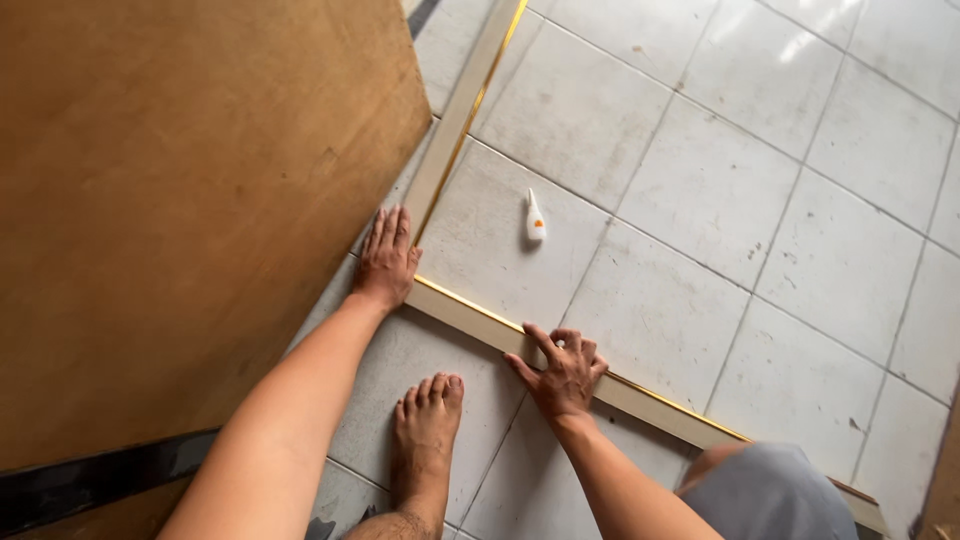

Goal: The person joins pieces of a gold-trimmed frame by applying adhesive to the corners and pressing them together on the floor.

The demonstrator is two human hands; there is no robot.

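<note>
On the tiled floor (760,200), beside a plywood sheet (170,200), two gold-edged frame strips (470,100) met at a corner. Left hand (387,258) pressed flat, right hand (565,372) pressed with spread fingers; joining seemingly underway. Glue tube (535,218) lay near, untouched.

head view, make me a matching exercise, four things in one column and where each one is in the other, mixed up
Things:
1. left hand
2. right hand
3. small white tube
4. plywood sheet

Places:
A. alone on a floor tile inside the frame corner
B. flat on the frame corner
C. filling the left of the view
D. fingertips on the lower moulding strip

Pairs: 1-B, 2-D, 3-A, 4-C
</note>
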